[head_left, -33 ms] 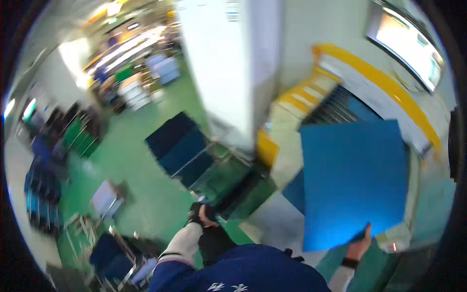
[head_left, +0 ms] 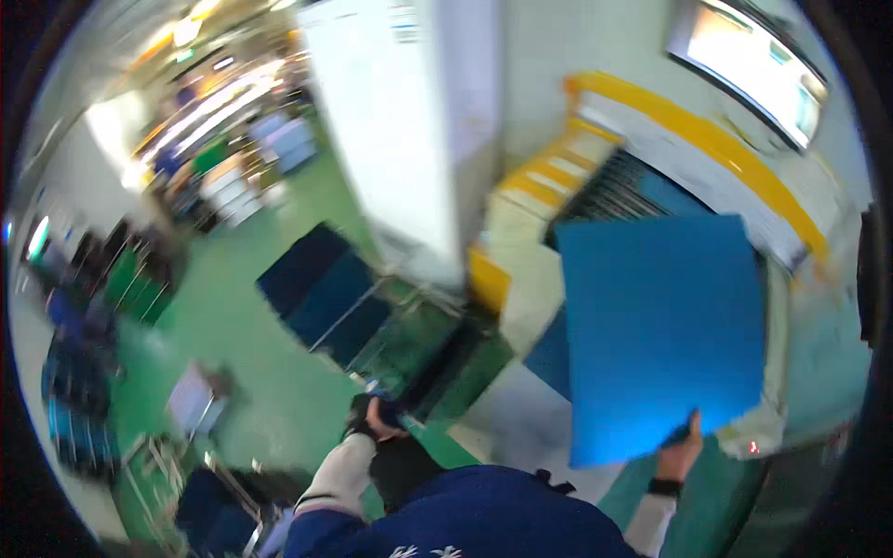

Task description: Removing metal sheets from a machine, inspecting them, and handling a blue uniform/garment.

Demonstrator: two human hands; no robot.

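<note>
A large flat blue sheet (head_left: pixel 662 335) slants across the right side. My right hand (head_left: pixel 684 454) grips its near right corner, thumb on top and the other fingers hidden beneath. My left hand (head_left: pixel 379 418), in a dark glove with bare fingertips, is closed at the near corner of a metal-framed cart (head_left: pixel 409 325); blur hides what lies inside the grip. Dark blue panels (head_left: pixel 326 293) lie on the far part of the cart.
Beyond the sheet stands a machine with a yellow-edged cover (head_left: pixel 707 121) and a dark slatted bed (head_left: pixel 619 191). A screen (head_left: pixel 749 70) hangs at upper right. A white pillar (head_left: pixel 391 121) rises behind the cart. A pale box (head_left: pixel 197 400) and racks (head_left: pixel 79 400) stand left.
The whole view has shifted slightly, so the surroundings appear farther left and a bit higher. Both hands keep their holds, and the blue sheet stays in my right hand.
</note>
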